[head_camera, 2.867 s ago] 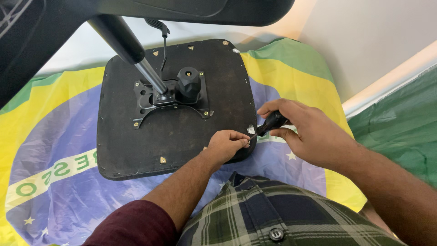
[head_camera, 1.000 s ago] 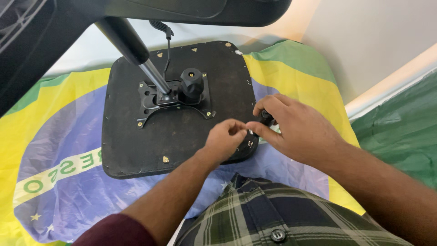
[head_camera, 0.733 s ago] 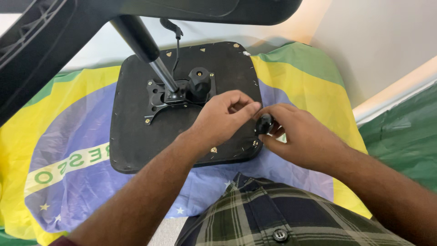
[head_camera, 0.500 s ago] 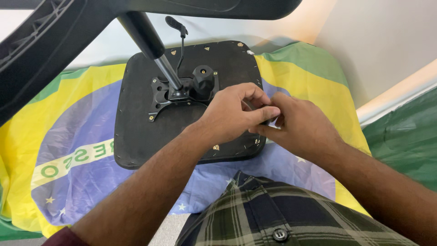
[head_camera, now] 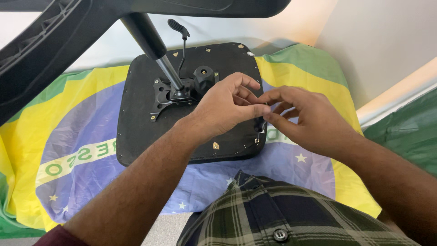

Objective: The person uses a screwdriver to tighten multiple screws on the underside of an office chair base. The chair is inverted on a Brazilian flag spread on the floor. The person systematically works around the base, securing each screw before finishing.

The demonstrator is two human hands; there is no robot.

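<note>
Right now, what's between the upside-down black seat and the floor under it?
In the head view, a flag-patterned cloth of green, yellow and blue lies spread under the black seat bottom. Both hands, left and right, meet above its near right corner.

No packages, labels, signs or screens appear (nothing of the kind).
</note>
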